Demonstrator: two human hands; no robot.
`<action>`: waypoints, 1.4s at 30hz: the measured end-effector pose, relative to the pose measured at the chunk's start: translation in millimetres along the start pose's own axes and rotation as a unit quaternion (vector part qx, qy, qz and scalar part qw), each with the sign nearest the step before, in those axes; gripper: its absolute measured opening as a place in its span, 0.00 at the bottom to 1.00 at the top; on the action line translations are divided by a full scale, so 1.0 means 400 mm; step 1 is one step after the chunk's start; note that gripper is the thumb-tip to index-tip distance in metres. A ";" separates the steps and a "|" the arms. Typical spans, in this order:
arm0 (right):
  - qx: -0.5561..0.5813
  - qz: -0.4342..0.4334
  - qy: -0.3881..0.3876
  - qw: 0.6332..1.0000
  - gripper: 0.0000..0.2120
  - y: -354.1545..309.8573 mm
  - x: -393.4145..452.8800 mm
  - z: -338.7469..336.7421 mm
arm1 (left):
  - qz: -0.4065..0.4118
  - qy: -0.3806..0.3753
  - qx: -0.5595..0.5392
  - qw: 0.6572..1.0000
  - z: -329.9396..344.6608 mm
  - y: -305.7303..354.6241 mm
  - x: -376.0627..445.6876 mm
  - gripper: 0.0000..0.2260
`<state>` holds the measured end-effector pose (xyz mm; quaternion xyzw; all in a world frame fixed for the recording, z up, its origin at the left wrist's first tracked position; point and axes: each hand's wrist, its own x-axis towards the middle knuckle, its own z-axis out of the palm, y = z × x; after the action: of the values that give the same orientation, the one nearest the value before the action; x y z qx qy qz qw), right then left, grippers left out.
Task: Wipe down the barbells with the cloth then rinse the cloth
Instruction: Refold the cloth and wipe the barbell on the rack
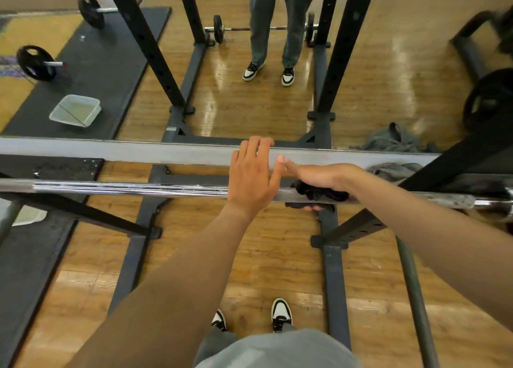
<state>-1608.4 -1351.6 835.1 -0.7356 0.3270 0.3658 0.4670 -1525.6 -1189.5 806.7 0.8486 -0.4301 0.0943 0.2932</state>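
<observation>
Barbell (138, 189) lying level across the rack (352, 34), long axis running left to right across the view, chrome shaft at hand height above the wooden floor (249, 256)

Left forearm reaching up and forward from lower left; left hand (254, 177) spread flat over the shaft, fingers straight and slightly apart, fingertips up against the grey ledge of the mirror (138, 151), gripping nothing

Right arm coming in from the right, wrist bent; right hand (319, 180) curled round the dark cloth (319, 194), clamped with it on the barbell just right of the left hand, thumbs nearly touching

Tub of water (75, 110) on the black mat, seen in the mirror, well apart to the left
</observation>
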 end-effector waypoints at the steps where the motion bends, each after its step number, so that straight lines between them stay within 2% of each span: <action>1: 0.004 0.040 0.007 0.999 0.33 0.040 -0.007 -0.017 | -0.001 0.001 -0.007 1.000 0.001 0.002 -0.002 0.16; 4: -0.024 0.073 0.055 0.996 0.48 0.076 -0.017 -0.044 | 0.004 0.010 -0.022 1.000 0.001 0.002 -0.003 0.15; 5: -0.041 0.053 0.079 0.995 0.48 0.066 -0.010 -0.035 | 0.006 0.011 -0.027 1.000 0.000 0.000 -0.002 0.15; 6: -0.054 0.016 0.105 0.993 0.41 0.040 0.000 -0.007 | 0.006 0.009 -0.033 0.999 -0.002 -0.002 0.002 0.16; 8: -0.077 -0.060 0.149 0.984 0.19 -0.036 -0.005 0.072 | 0.005 0.003 -0.051 0.999 -0.005 -0.003 0.001 0.16; 9: -0.098 -0.100 0.173 0.975 0.16 -0.066 0.005 0.110 | 0.002 0.007 -0.064 0.998 -0.008 -0.003 -0.002 0.16; 11: -0.173 -0.106 0.228 0.952 0.23 -0.078 0.019 0.144 | -0.006 0.023 -0.090 0.996 -0.013 -0.008 -0.001 0.16; 14: -0.172 -0.084 0.299 0.935 0.30 -0.017 -0.014 0.133 | 0.000 0.027 -0.152 0.988 -0.019 -0.013 -0.001 0.16; 15: -0.186 -0.068 0.337 0.921 0.29 0.010 -0.030 0.134 | -0.007 0.031 -0.181 0.983 -0.027 -0.009 -0.003 0.16; 18: -0.284 -0.070 0.497 0.817 0.27 0.029 -0.061 0.175 | -0.030 0.069 -0.241 0.968 -0.078 -0.021 -0.025 0.14; 19: -0.295 -0.064 0.513 0.803 0.26 0.010 -0.051 0.202 | -0.027 0.084 -0.236 0.968 -0.097 -0.040 -0.036 0.13; 20: -0.287 -0.065 0.515 0.805 0.24 -0.022 -0.033 0.233 | -0.023 0.092 -0.219 0.971 -0.114 -0.070 -0.044 0.12; 23: -0.305 -0.146 0.486 0.806 0.17 -0.124 0.017 0.311 | -0.027 0.090 -0.141 0.986 -0.160 -0.181 -0.054 0.11; 25: -0.328 -0.183 0.468 0.800 0.16 -0.106 0.014 0.301 | -0.033 0.083 -0.100 0.991 -0.180 -0.235 -0.050 0.09; 27: -0.330 -0.146 0.494 0.791 0.21 -0.027 -0.015 0.262 | -0.027 0.081 -0.078 0.993 -0.187 -0.254 -0.042 0.08; 29: -0.279 -0.100 0.561 0.773 0.21 0.038 -0.048 0.234 | -0.015 0.073 -0.071 0.995 -0.189 -0.256 -0.033 0.09; 31: -0.240 -0.050 0.602 0.760 0.22 0.027 -0.038 0.240 | -0.008 0.067 -0.071 0.995 -0.192 -0.263 -0.025 0.09; 33: -0.269 -0.059 0.601 0.750 0.22 -0.057 0.011 0.285 | -0.017 0.069 -0.064 0.995 -0.201 -0.283 -0.015 0.09; 37: -0.328 -0.165 0.537 0.759 0.18 -0.184 0.055 0.366 | -0.036 0.072 -0.043 0.996 -0.222 -0.334 -0.014 0.10; 40: -0.348 -0.133 0.544 0.752 0.16 -0.121 0.027 0.339 | -0.018 0.063 -0.063 0.996 -0.227 -0.326 -0.010 0.09; 42: -0.273 -0.083 0.576 0.766 0.19 -0.113 0.014 0.342 | 0.017 0.039 -0.080 0.996 -0.220 -0.287 -0.008 0.08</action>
<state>-1600.1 -1210.0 810.1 -0.9289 0.3585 -0.0927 -0.0014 -1429.3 -1083.9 829.1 0.8105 -0.4387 0.0975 0.3756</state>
